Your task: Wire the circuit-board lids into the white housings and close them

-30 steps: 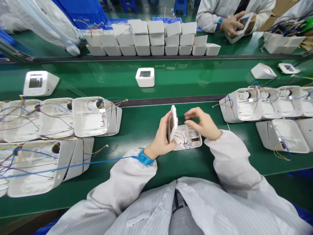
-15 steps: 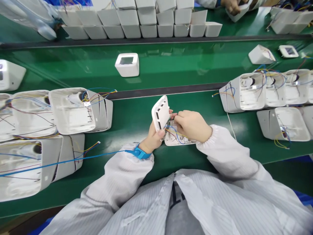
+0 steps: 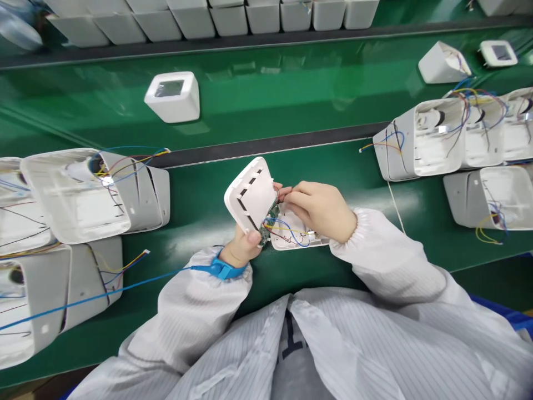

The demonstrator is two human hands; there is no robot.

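My left hand grips a white plastic cover panel with dark slots, tilted up on its edge, a small green circuit board showing under its lower rim. My right hand is closed in a pinch at thin coloured wires beside the panel. Those wires run into a flat white base piece lying on the green bench. A blue wrist strap with a blue cord is on my left wrist.
Open white housings with loose wires lie at the left and at the right. A finished white unit sits on the green conveyor belt. A row of white housings lines the far side.
The left hand has turned the panel so its slotted back faces up. The right hand has gone from open above the base piece to pinching the wires. The view has dropped lower.
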